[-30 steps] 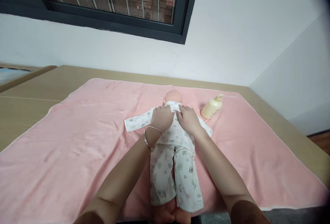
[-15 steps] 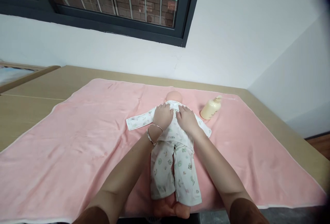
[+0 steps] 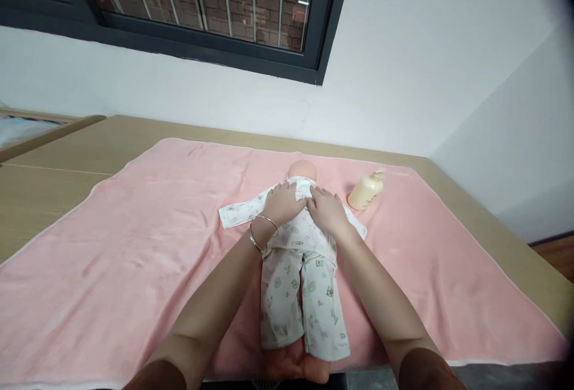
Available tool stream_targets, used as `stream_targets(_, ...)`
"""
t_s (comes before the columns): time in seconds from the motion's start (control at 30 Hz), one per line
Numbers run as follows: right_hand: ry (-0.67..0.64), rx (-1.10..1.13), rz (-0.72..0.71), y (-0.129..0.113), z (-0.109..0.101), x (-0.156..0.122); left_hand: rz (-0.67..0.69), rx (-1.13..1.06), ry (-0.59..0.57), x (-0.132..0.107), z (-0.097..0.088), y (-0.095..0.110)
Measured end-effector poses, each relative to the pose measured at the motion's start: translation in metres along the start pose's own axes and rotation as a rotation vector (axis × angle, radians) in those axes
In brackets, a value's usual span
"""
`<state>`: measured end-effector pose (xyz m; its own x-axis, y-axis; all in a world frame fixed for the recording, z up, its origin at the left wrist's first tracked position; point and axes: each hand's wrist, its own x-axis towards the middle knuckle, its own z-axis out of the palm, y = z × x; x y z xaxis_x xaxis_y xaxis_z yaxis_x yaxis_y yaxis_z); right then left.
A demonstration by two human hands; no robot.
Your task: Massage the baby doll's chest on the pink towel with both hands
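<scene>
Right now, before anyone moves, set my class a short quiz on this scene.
1. True or false: the bottle sits to the left of the doll.
2. Which wrist wears the bracelets? A left, B right, C both.
3. Fill in: the doll lies on a pink ____.
Key: 1 false, it sits to the right. 2 A. 3 blanket.

Two thin silver bangles above the left hand; brown sleeves
</scene>
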<state>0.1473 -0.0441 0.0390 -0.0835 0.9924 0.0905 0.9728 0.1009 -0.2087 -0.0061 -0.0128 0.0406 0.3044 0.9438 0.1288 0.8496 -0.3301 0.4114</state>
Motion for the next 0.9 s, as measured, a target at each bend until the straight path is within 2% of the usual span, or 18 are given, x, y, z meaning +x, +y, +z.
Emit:
stream_targets(0.1, -0.035, -0.014, -0.021, -0.005, -0.005, -0.006, 0.033, 0.003, -0.024, -0.004, -0.008, 0.004)
stream_targets(0.17, -0.027, -0.002, -0.010, -0.004, -0.004, -0.006, 0.009, -0.024, 0.006, -0.001, -0.006, 0.002)
stream_targets(0.3, 0.022, 0.014, -0.004, 0.001, 0.007, 0.001, -0.012, -0.098, 0.099, 0.009, 0.011, -0.010)
stream_targets(0.4, 0.077, 0.041, 0.028, 0.006, 0.014, 0.007, 0.001, -0.098, 0.123, 0.014, 0.023, -0.016)
stream_targets(0.73, 0.131, 0.125, 0.109, 0.014, 0.032, 0.016, -0.013, -0.175, 0.298, 0.016, 0.049, -0.022)
stream_targets(0.8, 0.166, 0.150, 0.115, 0.011, 0.030, 0.015, -0.009, -0.203, 0.321, 0.016, 0.050, -0.024)
stream_targets(0.9, 0.292, 0.194, 0.052, 0.007, 0.025, 0.011, 0.002, -0.262, 0.340, 0.017, 0.050, -0.027)
